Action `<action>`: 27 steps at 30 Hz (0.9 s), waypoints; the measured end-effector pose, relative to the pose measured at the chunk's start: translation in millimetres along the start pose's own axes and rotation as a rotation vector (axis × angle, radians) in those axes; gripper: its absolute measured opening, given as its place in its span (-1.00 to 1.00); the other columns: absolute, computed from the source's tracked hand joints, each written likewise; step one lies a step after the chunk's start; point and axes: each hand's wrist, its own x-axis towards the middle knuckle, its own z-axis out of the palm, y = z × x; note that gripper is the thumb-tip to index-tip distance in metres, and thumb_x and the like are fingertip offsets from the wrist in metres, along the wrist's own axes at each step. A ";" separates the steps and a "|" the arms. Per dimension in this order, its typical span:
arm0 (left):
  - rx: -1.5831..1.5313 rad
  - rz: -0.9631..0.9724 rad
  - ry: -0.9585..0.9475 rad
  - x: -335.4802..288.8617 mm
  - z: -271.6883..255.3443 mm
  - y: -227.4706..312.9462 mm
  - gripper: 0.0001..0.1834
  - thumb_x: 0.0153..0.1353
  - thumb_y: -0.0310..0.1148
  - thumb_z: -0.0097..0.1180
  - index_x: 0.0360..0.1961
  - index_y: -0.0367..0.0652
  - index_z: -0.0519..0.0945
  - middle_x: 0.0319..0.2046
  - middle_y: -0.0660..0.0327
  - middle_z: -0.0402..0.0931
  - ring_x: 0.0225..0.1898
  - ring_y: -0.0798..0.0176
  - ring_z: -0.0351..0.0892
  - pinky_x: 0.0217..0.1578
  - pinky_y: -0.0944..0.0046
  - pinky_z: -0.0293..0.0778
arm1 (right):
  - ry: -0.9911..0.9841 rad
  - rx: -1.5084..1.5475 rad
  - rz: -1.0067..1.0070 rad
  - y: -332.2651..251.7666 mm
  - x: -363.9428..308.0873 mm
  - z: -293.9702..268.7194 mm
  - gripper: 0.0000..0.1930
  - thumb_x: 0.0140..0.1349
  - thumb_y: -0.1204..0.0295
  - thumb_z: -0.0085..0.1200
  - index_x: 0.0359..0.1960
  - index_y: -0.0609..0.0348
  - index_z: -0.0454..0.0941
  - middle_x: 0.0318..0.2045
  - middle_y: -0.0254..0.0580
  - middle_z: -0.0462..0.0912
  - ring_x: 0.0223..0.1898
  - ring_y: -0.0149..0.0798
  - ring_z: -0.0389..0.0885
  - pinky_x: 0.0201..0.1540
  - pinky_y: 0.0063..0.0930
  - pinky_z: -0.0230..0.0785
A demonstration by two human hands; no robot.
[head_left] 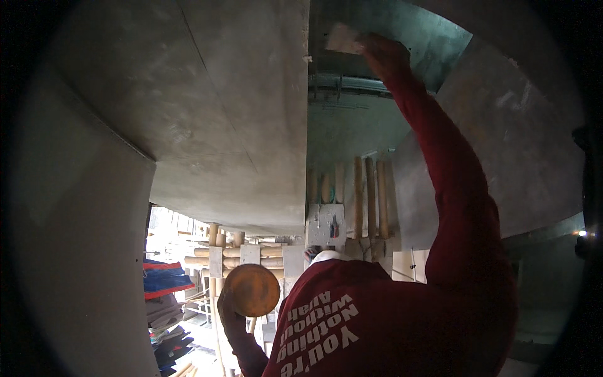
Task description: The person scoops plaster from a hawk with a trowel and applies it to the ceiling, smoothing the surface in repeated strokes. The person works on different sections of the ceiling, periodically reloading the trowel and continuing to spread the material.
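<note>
My right arm, in a dark red sleeve, reaches far up at the right. The fingers of my right hand point(386, 55) are closed on a pale, flat, rectangular scraper point(342, 39), held against or close to a grey-green panel surface point(433, 31). Whether its edge touches the panel, I cannot tell. Low at the left, my left hand point(231, 308) grips the side of a round, orange-brown container point(253, 290). Its round face shows towards me; what it holds, if anything, I cannot make out. Part of my left hand is hidden behind it.
Large grey panels point(226, 113) fill the upper left, with a pale wall point(81, 239) beside them. Several bamboo poles point(370, 195) stand below the recess. A small board point(325, 223) carries pliers point(334, 227). Blue and red cloth point(166, 279) lies in a bright area lower left.
</note>
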 end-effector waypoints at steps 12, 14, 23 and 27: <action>0.198 0.024 -0.031 9.1 -0.9 22.1 -0.40 0.49 -0.07 -0.11 0.20 -0.46 0.53 0.07 -0.05 0.60 0.07 0.11 0.61 0.11 0.14 0.49 | -0.120 -0.117 -0.372 -8.2 36.5 31.9 -0.71 0.24 0.13 0.28 -0.27 0.10 0.71 -0.26 -0.11 0.75 -0.25 -0.13 0.73 -0.16 -0.31 0.57; 0.186 0.023 -0.004 -3.4 -9.3 7.8 -0.40 0.49 -0.07 -0.12 0.20 -0.46 0.53 0.07 -0.05 0.60 0.08 0.11 0.60 0.12 0.14 0.49 | -0.131 0.081 -0.204 12.9 19.2 20.8 -0.73 0.26 0.17 0.26 -0.24 0.12 0.71 -0.21 -0.12 0.75 -0.19 -0.19 0.73 -0.10 -0.35 0.56; 0.572 0.387 -0.107 33.5 -18.6 -3.1 -0.64 0.45 -0.39 0.00 0.16 -0.37 0.56 0.11 -0.21 0.58 0.14 -0.21 0.59 0.14 -0.02 0.51 | -0.052 -0.135 -0.385 -39.6 30.2 6.7 -0.74 0.19 0.20 0.35 -0.30 0.11 0.65 -0.44 -0.11 0.68 -0.40 -0.08 0.68 -0.28 -0.24 0.51; 0.210 0.179 -0.076 41.8 -8.7 15.9 -0.55 0.49 -0.30 -0.08 0.19 -0.47 0.53 0.11 -0.11 0.59 0.17 -0.01 0.57 0.18 0.05 0.47 | -0.116 -0.168 -0.357 -23.8 42.7 26.2 -0.65 0.27 0.03 0.27 -0.15 0.01 0.76 -0.26 -0.13 0.78 -0.28 -0.06 0.76 -0.17 -0.23 0.61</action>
